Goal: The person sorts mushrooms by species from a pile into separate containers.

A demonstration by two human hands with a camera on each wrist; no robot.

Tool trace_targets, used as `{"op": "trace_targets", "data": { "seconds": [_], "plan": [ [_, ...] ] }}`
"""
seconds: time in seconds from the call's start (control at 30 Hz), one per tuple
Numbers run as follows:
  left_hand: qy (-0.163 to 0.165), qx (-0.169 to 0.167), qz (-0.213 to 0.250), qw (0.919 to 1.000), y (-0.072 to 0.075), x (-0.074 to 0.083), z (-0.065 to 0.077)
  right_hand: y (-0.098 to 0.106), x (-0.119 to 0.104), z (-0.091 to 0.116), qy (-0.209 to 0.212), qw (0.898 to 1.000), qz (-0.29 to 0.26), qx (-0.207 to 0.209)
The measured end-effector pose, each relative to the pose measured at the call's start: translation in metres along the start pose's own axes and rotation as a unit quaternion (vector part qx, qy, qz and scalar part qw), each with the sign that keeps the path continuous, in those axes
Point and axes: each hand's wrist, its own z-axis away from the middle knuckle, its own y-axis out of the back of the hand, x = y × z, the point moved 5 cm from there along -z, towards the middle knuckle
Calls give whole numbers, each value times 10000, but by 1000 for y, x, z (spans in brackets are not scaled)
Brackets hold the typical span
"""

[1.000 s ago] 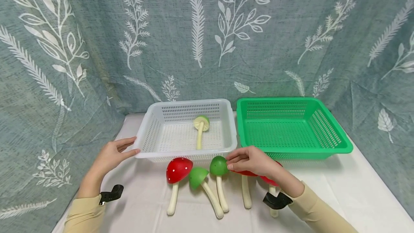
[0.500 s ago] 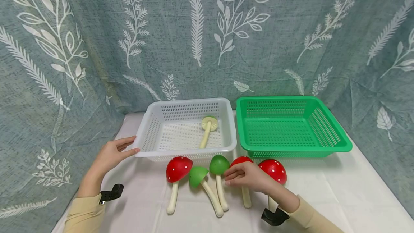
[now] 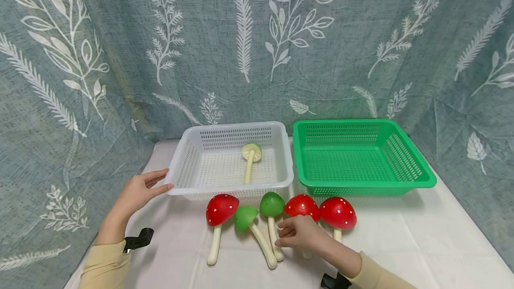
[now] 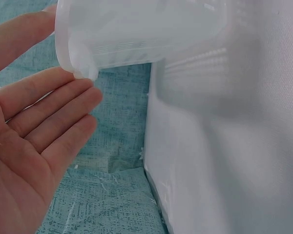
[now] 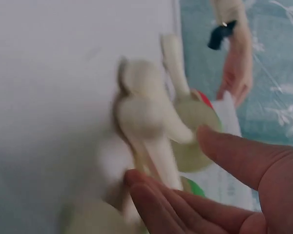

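Observation:
My left hand (image 3: 140, 193) touches the front left corner of the white basket (image 3: 229, 190), its fingers (image 4: 53, 107) straight. A toy mushroom with a pale green cap (image 3: 251, 153) lies inside that basket. My right hand (image 3: 299, 234) is over the stems, its fingertips right at the stem of the dark green mushroom (image 3: 271, 204) and its palm overlapping the middle red mushroom (image 3: 302, 205). In the right wrist view, thumb (image 5: 224, 146) and fingers stand apart with blurred pale stems (image 5: 156, 156) between them.
A light green mushroom (image 3: 246, 218) and a red one (image 3: 222, 210) lie on the white cloth left of my right hand. Another red mushroom (image 3: 338, 212) lies to its right. A green basket (image 3: 365, 185) stands behind, next to the white one. A patterned curtain (image 3: 257, 48) hangs around the table.
My right hand has drawn back from the red cap toward me and down to the stems, uncovering both right red caps. The mushroom in the white basket rocked right and back. My left hand stays put.

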Motion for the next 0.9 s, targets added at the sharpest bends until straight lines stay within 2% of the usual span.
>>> {"op": "trace_targets", "data": {
  "seconds": [0.3, 0.6, 0.9],
  "plan": [
    [16, -20, -39, 10000, -1, -1, 1, -12, 3, -4, -167, 9997, 100, 127],
    [14, -22, -17, 10000, 1, 1, 0, -13, 3, -8, -272, 9977, 543, 305],
    [6, -31, -38, 10000, 0, 5, 1, -14, 6, -8, -480, 9985, 142, 238]
  ]
}}
